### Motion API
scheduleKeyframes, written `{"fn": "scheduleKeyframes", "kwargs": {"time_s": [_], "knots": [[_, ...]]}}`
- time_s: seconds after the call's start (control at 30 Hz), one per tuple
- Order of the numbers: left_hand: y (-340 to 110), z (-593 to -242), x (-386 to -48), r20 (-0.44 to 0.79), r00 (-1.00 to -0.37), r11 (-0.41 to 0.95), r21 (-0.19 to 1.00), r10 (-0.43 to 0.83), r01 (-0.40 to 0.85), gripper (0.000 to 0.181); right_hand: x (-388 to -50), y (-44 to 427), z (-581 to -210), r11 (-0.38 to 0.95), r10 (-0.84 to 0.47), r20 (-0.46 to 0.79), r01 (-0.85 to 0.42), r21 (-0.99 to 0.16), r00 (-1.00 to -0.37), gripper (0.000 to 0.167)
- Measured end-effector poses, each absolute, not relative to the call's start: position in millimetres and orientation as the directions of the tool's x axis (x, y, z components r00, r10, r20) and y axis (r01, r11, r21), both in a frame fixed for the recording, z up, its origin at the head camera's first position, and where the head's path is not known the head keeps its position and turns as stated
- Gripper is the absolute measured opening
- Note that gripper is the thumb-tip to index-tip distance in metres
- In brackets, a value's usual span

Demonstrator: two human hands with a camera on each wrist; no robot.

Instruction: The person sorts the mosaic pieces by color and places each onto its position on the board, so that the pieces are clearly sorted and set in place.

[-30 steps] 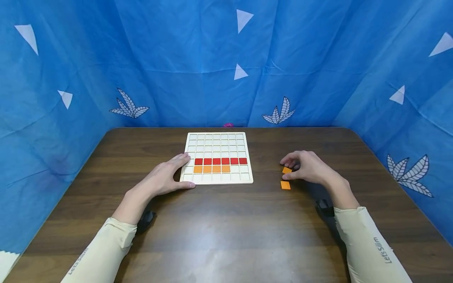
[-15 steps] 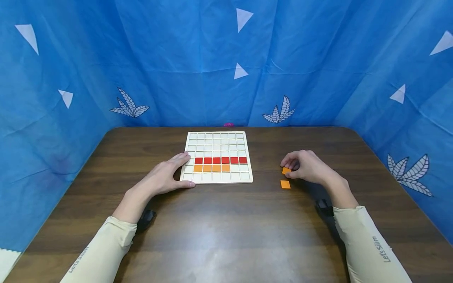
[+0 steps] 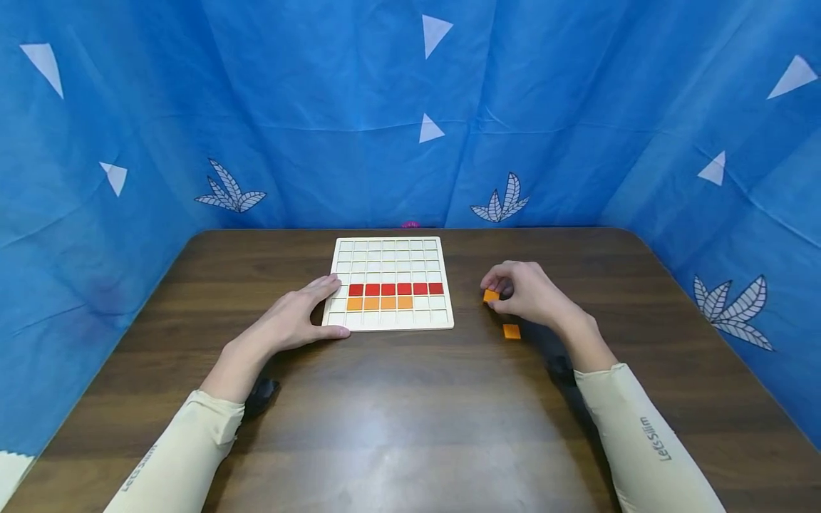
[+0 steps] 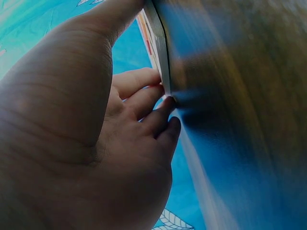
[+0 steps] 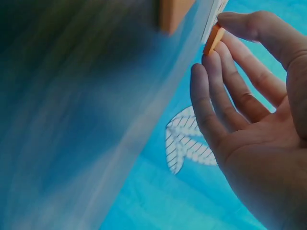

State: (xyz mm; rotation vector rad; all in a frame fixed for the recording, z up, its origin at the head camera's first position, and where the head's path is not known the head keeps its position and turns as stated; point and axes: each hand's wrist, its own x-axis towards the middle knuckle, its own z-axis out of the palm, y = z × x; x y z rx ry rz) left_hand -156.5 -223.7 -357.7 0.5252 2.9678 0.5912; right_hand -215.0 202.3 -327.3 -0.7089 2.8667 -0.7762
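A pale grid board [image 3: 400, 320] lies toward the back of the table, left of centre. Red square tiles [image 3: 388, 289] fill most of one row, and orange tiles [image 3: 380, 303] sit in part of the row nearer me. My left hand [image 3: 291, 318] rests against the board's left side, fingers along that edge and thumb at the near corner. Right of the board, my right hand [image 3: 531, 292] pinches an orange square tile [image 5: 214, 39] between thumb and fingers, lifted off the table. A second loose orange tile [image 3: 512, 332] lies on the table just nearer me.
The brown wooden table [image 3: 385, 413] stretches out in front of me. Behind and at both sides hangs a blue curtain [image 3: 359, 142] with white triangles and leaf prints.
My right hand has closed its fingertips on one orange tile, lifted it, and moved left toward the board. The left hand and board keep their place; the view has shifted slightly.
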Motion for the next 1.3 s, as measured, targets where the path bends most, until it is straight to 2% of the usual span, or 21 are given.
{"fn": "scheduleKeyframes", "kwargs": {"time_s": [0.57,0.8,1.3], "knots": [[-222.8,-365.4,-150.2,-0.028,-0.938,0.864,0.400,0.346,0.307,0.101,-211.0,107.5,-336.0,0.683,-0.566,0.056,-0.506,-0.527,-0.822,0.030],[-221.5,-367.1,-149.7,-0.037,-0.936,0.861,0.406,0.349,0.305,0.101,-212.0,102.3,-343.7,0.669,-0.591,0.045,-0.521,-0.530,-0.805,0.025],[-224.7,-356.0,-158.1,-0.062,-0.941,0.876,0.389,0.333,0.285,0.104,-219.5,97.1,-336.5,0.645,-0.611,0.055,-0.537,-0.543,-0.790,0.029]]}}
